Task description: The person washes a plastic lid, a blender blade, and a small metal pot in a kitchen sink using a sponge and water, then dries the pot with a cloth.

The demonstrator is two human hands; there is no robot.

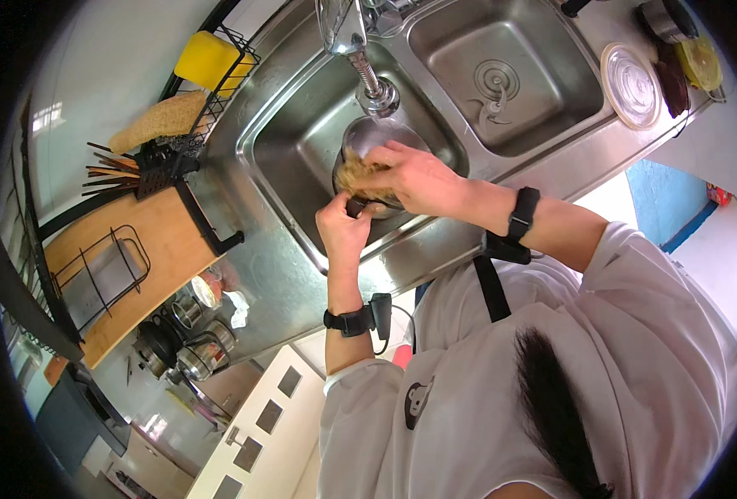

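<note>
Over the left sink basin [293, 146], my left hand [346, 221] grips the dark handle [356, 207] of a round metal pan [384, 134]. My right hand [412, 178] holds a yellowish-brown fibrous scrubber [359, 174] against the inside of the pan. The chrome faucet head [378, 96] hangs just above the pan's far rim. Whether water runs from it I cannot tell clearly. The pan's lower part is partly hidden by my hands.
The right basin [534, 68] holds a bladed metal piece [494, 111] by its drain. A clear round lid [632, 86] lies on the right counter. At left stand a wire rack with a yellow sponge [209, 61] and loofah [156, 121], chopsticks [116, 171], a wooden board [175, 231] and metal pots [203, 355].
</note>
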